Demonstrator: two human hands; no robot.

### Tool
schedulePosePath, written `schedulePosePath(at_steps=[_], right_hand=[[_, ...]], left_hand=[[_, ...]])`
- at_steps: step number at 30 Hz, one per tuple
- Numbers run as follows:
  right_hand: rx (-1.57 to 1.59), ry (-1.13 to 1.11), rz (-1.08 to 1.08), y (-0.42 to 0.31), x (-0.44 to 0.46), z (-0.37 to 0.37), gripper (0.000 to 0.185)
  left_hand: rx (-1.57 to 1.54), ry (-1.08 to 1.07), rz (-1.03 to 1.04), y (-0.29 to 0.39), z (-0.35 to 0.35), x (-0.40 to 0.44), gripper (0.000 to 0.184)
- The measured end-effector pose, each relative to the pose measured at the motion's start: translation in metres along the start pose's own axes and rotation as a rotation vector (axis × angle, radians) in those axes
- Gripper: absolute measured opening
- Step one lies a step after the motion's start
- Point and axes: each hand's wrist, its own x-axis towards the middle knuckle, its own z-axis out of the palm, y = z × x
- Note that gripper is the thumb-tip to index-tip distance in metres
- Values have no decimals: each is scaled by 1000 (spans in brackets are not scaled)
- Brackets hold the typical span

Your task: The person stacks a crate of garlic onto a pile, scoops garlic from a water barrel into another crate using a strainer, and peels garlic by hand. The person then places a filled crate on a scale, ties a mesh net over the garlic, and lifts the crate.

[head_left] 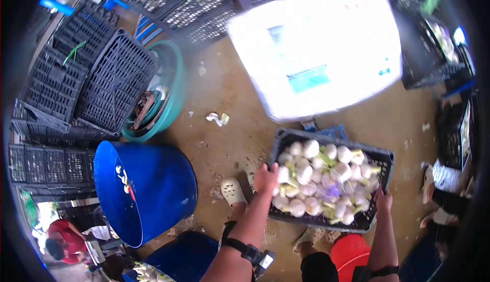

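Note:
A black plastic crate is held up in front of me, tilted a little. White, round, bulb-shaped vegetables with short green stems fill it; their exact kind I cannot tell. My left hand grips the crate's left side, thumb over the rim. On the opposite side, my right hand is closed on the rim. Beyond the crate's far edge stands a large white surface, mostly washed out by glare, with a bit of blue frame showing below it.
A big blue barrel stands at left, and another blue tub nearer me. Stacked black crates sit by a green basin. A red round object is by my feet. One person is lower left; another's legs show right.

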Motion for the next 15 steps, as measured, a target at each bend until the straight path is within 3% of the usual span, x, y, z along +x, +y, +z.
schedulePosePath(at_steps=[2,5,6,8,10,13,15], right_hand=[[-210,28,18,-19,-15,-6,37],[-98,74,-55,-42,-54,-7,31],[-139,109,-120,-66,-78,-1,30],[-224,144,-208,-113,-114,17,32],[-245,165,-127,-171,-156,58,33],[-286,103,-47,-218,-205,129,36],[-378,15,-109,-231,-208,182,34]], left_hand=[[-42,-19,-23,-2,-1,1,47],[-116,-65,8,-26,-11,26,45],[-122,-185,13,-33,-26,41,46],[-142,-224,-27,-38,-73,60,46],[-149,-250,-76,-58,-132,77,47],[-105,-184,-190,-116,-217,106,47],[107,16,-233,-168,-248,130,49]])
